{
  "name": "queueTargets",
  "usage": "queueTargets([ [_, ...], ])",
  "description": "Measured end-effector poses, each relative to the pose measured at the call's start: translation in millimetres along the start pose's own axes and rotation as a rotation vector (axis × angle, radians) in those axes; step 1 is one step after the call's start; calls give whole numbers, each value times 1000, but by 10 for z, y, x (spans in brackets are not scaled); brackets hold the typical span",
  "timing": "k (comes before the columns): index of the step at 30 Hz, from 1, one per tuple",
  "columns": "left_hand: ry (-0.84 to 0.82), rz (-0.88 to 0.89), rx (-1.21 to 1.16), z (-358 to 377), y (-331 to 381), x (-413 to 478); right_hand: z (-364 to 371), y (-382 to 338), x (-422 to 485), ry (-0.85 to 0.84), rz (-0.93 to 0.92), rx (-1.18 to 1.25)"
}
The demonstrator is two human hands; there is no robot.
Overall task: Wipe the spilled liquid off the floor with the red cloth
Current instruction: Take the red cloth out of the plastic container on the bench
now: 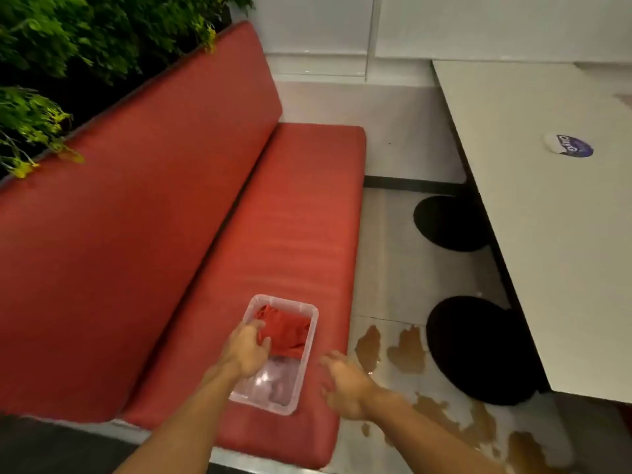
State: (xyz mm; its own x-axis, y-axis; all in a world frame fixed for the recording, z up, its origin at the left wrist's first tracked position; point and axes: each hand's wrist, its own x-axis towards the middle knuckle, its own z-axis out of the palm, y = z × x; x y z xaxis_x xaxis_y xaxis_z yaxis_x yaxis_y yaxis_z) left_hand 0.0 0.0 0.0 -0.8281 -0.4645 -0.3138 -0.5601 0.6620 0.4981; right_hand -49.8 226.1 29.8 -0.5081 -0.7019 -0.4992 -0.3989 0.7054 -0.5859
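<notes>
The red cloth lies crumpled in the far end of a clear plastic box that sits on the red bench seat. My left hand reaches into the box, its fingers curled on the cloth's near edge. My right hand hovers to the right of the box over the seat's edge, fingers spread and holding nothing. Brown spilled liquid lies in several puddles on the pale tiled floor beside the bench, and the puddles run on toward the lower right.
The red bench has a tall backrest with green plants behind it. A white table stands at right on two black round bases, one touching the spill. A small wrapper lies on the table.
</notes>
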Motion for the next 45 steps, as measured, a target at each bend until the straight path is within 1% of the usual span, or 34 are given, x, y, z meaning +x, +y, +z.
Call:
queueTargets([
  [3, -55, 36, 119, 87, -90, 336, 51, -3, 281, -2, -26, -43],
  [4, -77, 44, 162, 99, -96, 421, 52, -20, 341, -25, -20, -75],
  [9, -122, 204, 448, 329, -180, 838, 162, 1, 570, -161, 15, -200],
  [12, -145, 213, 560, 430, -233, 948, 207, 3, 582, -182, 35, -302],
  [15, -141, 192, 622, 493, -253, 1026, 238, -8, 589, -197, 63, -305],
  [20, -85, 183, 719, 513, -268, 1118, 326, -28, 594, -169, 72, -271],
  [23, -50, 205, 724, 520, -289, 1151, 343, -10, 610, -161, 80, -270],
  [27, -33, 292, 663, 444, -298, 1109, 362, -1, 626, -141, 87, -255],
  [30, -80, 345, 557, 357, -334, 1050, 367, -1, 659, -123, 88, -228],
  [33, -171, 336, 337, 240, -315, 932, 368, 4, 707, -80, 68, -148],
  [36, -249, 285, 102, 70, -259, 753, 336, -38, 702, 6, 55, -14],
  [41, -324, 300, -197, -283, -69, 460, 104, -131, 653, 267, 32, 170],
  [43, -345, 317, -307, -447, 72, 324, -51, -183, 601, 299, 5, 236],
  [45, -362, 356, -411, -602, 220, 205, -205, -209, 545, 291, 4, 274],
])
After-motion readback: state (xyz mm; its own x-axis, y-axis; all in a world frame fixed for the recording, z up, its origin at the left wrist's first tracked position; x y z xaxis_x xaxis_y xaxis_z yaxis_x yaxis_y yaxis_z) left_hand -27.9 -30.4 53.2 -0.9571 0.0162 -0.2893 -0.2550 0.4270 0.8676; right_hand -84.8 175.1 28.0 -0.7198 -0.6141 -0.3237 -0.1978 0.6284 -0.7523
